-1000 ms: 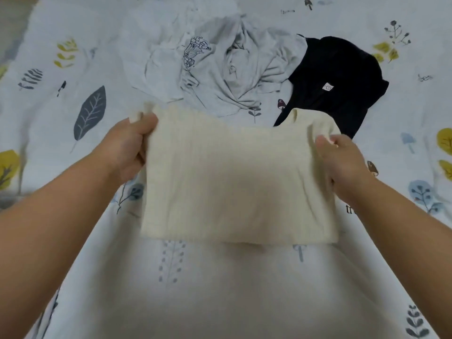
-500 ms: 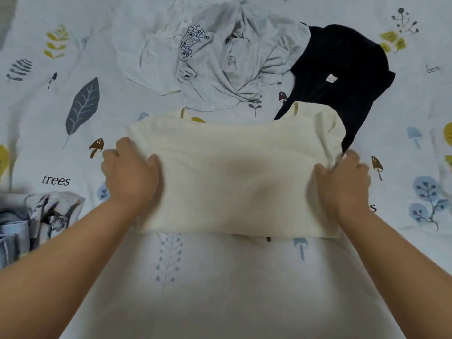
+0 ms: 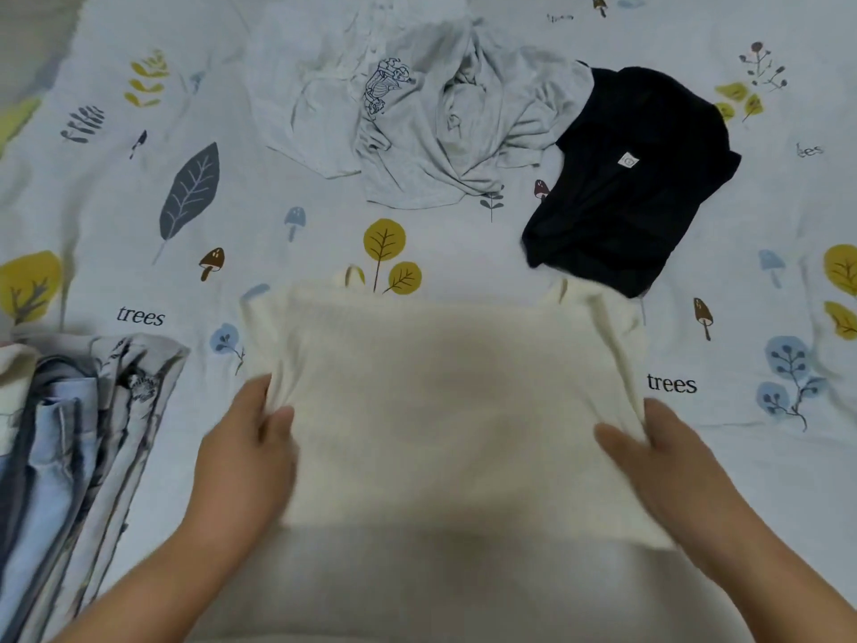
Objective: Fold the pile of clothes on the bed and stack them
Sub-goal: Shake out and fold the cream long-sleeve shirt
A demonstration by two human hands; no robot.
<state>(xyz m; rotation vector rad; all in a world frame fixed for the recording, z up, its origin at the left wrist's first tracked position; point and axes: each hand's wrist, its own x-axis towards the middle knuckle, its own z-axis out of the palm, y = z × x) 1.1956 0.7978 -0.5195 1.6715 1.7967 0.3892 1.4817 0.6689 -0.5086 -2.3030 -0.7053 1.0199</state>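
- cream top [image 3: 445, 401] now laid flat on bedsheet [image 3: 463, 248], lowered since earlier frame
- side edges pinched by left hand [image 3: 246, 457] and right hand [image 3: 668, 461]
- folded stack [image 3: 69, 438] now seen at left

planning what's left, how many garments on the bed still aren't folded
2: a crumpled grey garment at the far middle and a dark navy garment just right of it. More may hide under the grey heap.

Home bedroom, bed with leaf-and-mushroom printed sheet [image 3: 463, 243], loose clothes [image 3: 445, 127] on it
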